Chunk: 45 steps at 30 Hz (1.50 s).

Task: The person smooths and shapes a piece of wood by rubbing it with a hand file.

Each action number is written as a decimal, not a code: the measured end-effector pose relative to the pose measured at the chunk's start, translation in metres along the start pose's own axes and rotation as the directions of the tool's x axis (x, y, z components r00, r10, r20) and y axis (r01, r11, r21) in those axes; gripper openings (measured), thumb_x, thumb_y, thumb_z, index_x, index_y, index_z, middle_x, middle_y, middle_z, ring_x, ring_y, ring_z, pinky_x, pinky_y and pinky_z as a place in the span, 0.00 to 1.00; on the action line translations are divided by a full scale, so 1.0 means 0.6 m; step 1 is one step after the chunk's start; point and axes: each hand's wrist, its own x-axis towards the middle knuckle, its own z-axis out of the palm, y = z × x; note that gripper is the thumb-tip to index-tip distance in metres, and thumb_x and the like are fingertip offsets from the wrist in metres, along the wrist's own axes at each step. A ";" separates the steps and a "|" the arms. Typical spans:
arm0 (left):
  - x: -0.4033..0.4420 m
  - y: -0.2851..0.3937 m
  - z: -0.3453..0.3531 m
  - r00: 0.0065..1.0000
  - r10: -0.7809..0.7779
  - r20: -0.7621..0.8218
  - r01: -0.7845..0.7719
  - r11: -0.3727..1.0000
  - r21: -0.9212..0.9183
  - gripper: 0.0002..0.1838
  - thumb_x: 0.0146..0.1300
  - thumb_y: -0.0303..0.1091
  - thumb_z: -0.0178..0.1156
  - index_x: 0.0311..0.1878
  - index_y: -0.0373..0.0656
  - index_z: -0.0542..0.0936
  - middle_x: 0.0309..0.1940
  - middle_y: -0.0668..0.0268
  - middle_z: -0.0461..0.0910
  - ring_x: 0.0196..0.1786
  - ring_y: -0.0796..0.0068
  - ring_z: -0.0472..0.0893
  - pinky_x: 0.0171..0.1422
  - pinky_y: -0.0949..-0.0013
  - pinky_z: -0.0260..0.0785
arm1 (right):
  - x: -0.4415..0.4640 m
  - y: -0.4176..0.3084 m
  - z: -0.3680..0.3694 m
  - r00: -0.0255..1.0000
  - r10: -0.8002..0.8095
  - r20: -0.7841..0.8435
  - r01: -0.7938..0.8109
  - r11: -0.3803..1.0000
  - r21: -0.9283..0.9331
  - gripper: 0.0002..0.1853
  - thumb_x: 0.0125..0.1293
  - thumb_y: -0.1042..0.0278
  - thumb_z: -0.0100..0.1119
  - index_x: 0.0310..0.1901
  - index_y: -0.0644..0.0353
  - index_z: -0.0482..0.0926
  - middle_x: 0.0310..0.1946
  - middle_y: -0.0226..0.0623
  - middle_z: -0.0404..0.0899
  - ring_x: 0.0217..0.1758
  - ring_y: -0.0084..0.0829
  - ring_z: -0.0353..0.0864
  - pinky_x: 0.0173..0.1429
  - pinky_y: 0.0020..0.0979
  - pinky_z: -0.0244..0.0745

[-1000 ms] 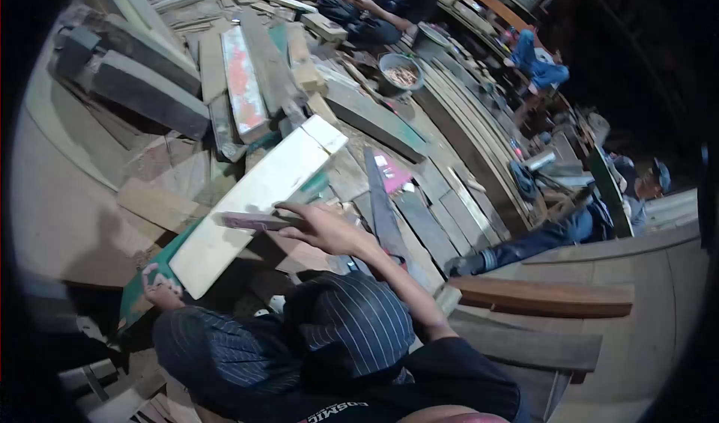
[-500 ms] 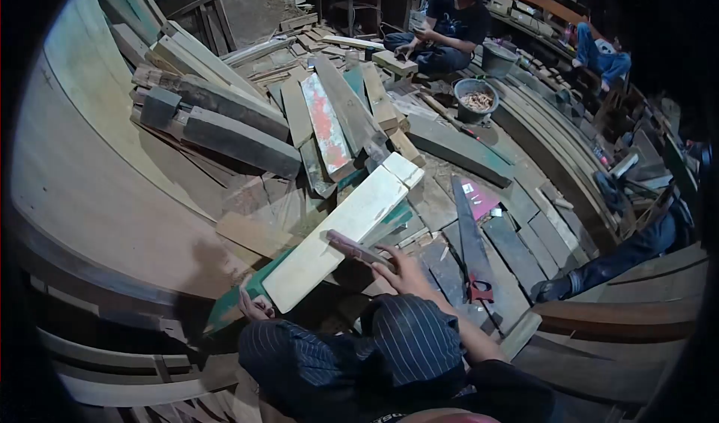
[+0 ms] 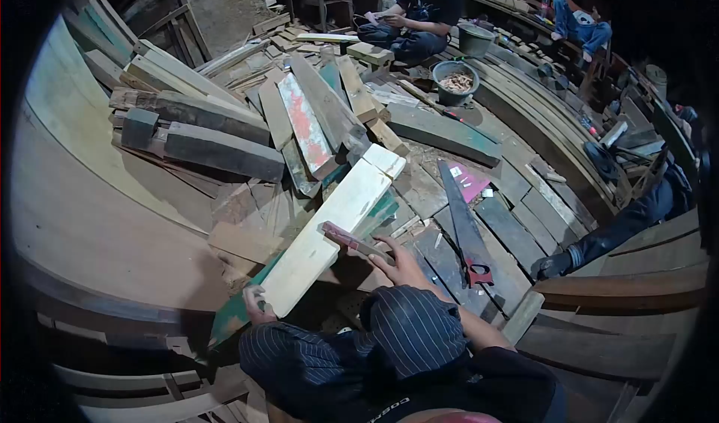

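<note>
A pale, squared wooden beam (image 3: pixel 329 232) slants across in front of my knees, its lower end close to me. My right hand (image 3: pixel 401 264) is closed on the near end of a flat reddish-brown bar (image 3: pixel 349 238), whose far tip lies over the beam's face; its exact kind is unclear. At the beam's lower left corner, my left hand (image 3: pixel 258 307) has its fingers curled against the edge, partly in shadow. Beneath the beam shows a green-painted board (image 3: pixel 228 320).
A handsaw (image 3: pixel 464 228) with a red handle lies on planks to the right. Stacked timber (image 3: pixel 225 150) fills the left and middle. Beyond sit a bucket of wood scraps (image 3: pixel 455 83) and a seated person (image 3: pixel 419 19). Another person's leg (image 3: pixel 625 232) extends in from the right.
The view has shifted slightly, moving the background left and up. My left hand has come in against the beam's end, its fingers now curled. My right hand still holds the bar over the beam.
</note>
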 end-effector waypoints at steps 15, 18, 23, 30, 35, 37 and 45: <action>-0.009 0.062 -0.024 0.727 -0.686 0.034 0.506 0.502 -0.702 0.14 0.65 0.13 0.44 0.49 0.41 0.70 0.17 0.71 0.64 0.20 0.81 0.67 0.22 0.76 0.58 | 0.021 0.006 0.035 0.999 0.015 -0.052 -0.018 0.998 -0.057 0.25 0.70 0.56 0.67 0.63 0.61 0.76 0.50 0.57 0.85 0.56 0.53 0.85 0.59 0.44 0.78; -0.022 0.034 -0.027 0.771 -0.634 0.051 0.504 0.560 -0.657 0.13 0.66 0.17 0.46 0.51 0.40 0.71 0.20 0.69 0.67 0.21 0.81 0.68 0.24 0.75 0.60 | 0.018 -0.007 0.033 0.999 0.048 -0.022 -0.049 0.998 -0.039 0.26 0.70 0.56 0.67 0.64 0.61 0.75 0.51 0.56 0.84 0.57 0.52 0.85 0.60 0.44 0.78; -0.026 -0.027 -0.025 0.856 -0.504 0.112 0.469 0.668 -0.577 0.14 0.68 0.23 0.49 0.56 0.39 0.72 0.23 0.67 0.71 0.24 0.79 0.71 0.27 0.74 0.64 | 0.018 0.009 0.019 0.999 -0.051 -0.017 0.050 0.998 -0.033 0.27 0.71 0.56 0.66 0.66 0.60 0.74 0.53 0.56 0.83 0.58 0.52 0.84 0.60 0.44 0.78; -0.033 -0.238 0.021 0.946 0.237 0.221 -0.286 0.930 0.230 0.29 0.69 0.44 0.58 0.68 0.37 0.72 0.49 0.53 0.79 0.50 0.58 0.78 0.57 0.55 0.71 | 0.019 0.036 0.019 0.992 -0.128 0.017 0.130 0.986 -0.106 0.27 0.72 0.55 0.64 0.66 0.61 0.74 0.49 0.58 0.84 0.53 0.53 0.85 0.57 0.44 0.78; -0.033 -0.033 0.042 0.943 -0.022 0.334 -0.153 0.859 0.489 0.37 0.64 0.49 0.61 0.72 0.40 0.68 0.66 0.50 0.71 0.68 0.45 0.69 0.75 0.44 0.57 | 0.008 -0.011 -0.006 0.988 -0.101 0.116 0.125 0.968 -0.219 0.25 0.74 0.59 0.61 0.65 0.64 0.74 0.43 0.63 0.83 0.49 0.60 0.84 0.52 0.49 0.79; -0.029 -0.019 0.047 0.948 -0.025 0.317 -0.144 0.855 0.497 0.41 0.61 0.54 0.63 0.73 0.41 0.67 0.70 0.51 0.67 0.71 0.46 0.68 0.76 0.44 0.56 | 0.013 -0.006 -0.004 0.977 -0.171 0.128 0.198 0.950 -0.241 0.24 0.74 0.60 0.60 0.65 0.66 0.74 0.41 0.63 0.83 0.47 0.61 0.84 0.50 0.50 0.79; -0.028 -0.041 0.063 0.936 -0.071 0.343 -0.154 0.797 0.584 0.59 0.43 0.65 0.75 0.75 0.42 0.63 0.72 0.53 0.65 0.75 0.49 0.64 0.78 0.44 0.50 | 0.035 -0.027 0.007 0.974 -0.218 0.058 0.210 0.786 -0.581 0.29 0.69 0.67 0.58 0.71 0.56 0.66 0.36 0.56 0.81 0.39 0.58 0.85 0.38 0.55 0.77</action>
